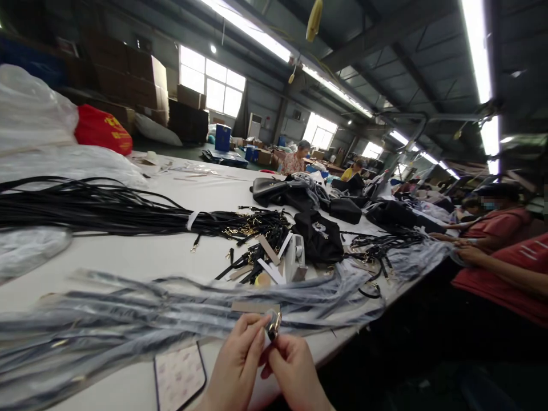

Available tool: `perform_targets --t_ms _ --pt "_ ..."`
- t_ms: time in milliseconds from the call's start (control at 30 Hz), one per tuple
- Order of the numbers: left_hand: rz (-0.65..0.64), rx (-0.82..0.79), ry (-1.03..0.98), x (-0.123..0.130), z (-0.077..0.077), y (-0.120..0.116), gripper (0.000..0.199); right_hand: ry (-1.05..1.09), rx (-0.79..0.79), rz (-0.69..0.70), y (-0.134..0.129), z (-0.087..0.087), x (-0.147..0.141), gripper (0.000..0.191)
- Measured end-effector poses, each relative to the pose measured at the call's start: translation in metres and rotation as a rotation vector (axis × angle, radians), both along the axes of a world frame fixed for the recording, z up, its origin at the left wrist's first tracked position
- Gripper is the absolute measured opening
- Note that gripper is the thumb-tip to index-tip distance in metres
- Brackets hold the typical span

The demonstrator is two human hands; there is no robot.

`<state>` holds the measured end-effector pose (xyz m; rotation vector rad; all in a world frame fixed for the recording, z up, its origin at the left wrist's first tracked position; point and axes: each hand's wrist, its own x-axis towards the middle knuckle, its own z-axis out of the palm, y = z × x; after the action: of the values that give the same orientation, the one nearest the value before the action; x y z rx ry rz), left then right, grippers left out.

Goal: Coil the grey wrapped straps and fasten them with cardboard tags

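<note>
Close to the table's front edge, my left hand [237,359] pinches a black strap end with a gold-coloured metal clasp [275,326]. Something whitish, perhaps thin wrapping, shows at the fingers. My right hand [295,365] is closed just below the clasp, its fingertips against the same piece; what exactly they grip is partly hidden. Behind my hands lie long dark straps in clear plastic sleeves [180,314], with a flat brown strip [254,307] on them. A phone-like patterned flat case [180,377] lies left of my left hand.
Beyond are a bundle of black straps [107,211] with gold hooks, a white device [295,257], a black fabric piece [317,237] and black bags [274,191]. Plastic sacks [34,114] are heaped at left. Co-workers in red [509,274] sit along the right edge.
</note>
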<state>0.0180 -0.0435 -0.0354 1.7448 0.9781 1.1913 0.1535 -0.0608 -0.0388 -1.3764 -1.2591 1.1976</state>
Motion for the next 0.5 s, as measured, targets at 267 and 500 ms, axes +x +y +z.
perform_targets --t_ms 267,500 --pt "0.075 0.188 0.129 0.007 -0.026 0.0 0.034 0.349 0.135 0.065 0.002 -0.013 0.015 0.037" --pt "-0.076 0.173 0.229 0.016 -0.053 -0.014 0.042 -0.568 0.489 -0.628 0.089 0.088 0.107 0.036"
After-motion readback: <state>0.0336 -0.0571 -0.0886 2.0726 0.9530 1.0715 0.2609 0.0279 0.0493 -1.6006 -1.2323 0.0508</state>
